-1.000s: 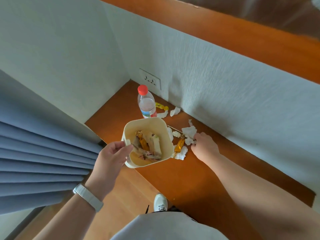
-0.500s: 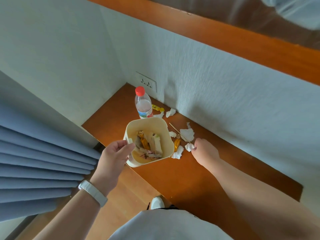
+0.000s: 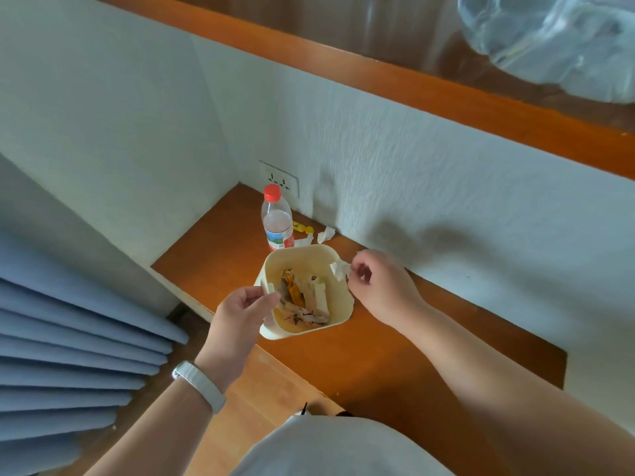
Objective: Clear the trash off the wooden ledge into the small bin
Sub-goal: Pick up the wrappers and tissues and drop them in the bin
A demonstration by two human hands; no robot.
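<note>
My left hand [image 3: 240,312] grips the near-left rim tab of the small cream bin [image 3: 302,259], holding it over the wooden ledge [image 3: 395,355]. Wrappers and paper scraps lie inside the bin. My right hand [image 3: 381,286] is raised at the bin's right rim and pinches a crumpled white tissue scrap [image 3: 340,269] just over the opening. On the ledge behind the bin I see a yellow wrapper [image 3: 302,228] and two white paper scraps [image 3: 324,234] by the wall. The bin and my right hand hide the ledge beneath them.
A clear plastic bottle [image 3: 276,221] with a red cap stands upright behind the bin, near a wall socket [image 3: 279,180]. Blue curtain folds [image 3: 68,338] hang at the left. A higher wooden shelf [image 3: 446,94] runs above the white wall, with crumpled clear plastic [image 3: 556,39] on it.
My right hand has lifted off the ledge with a tissue scrap and come to the bin's right rim. The bin has shifted right, covering the spot where scraps lay.
</note>
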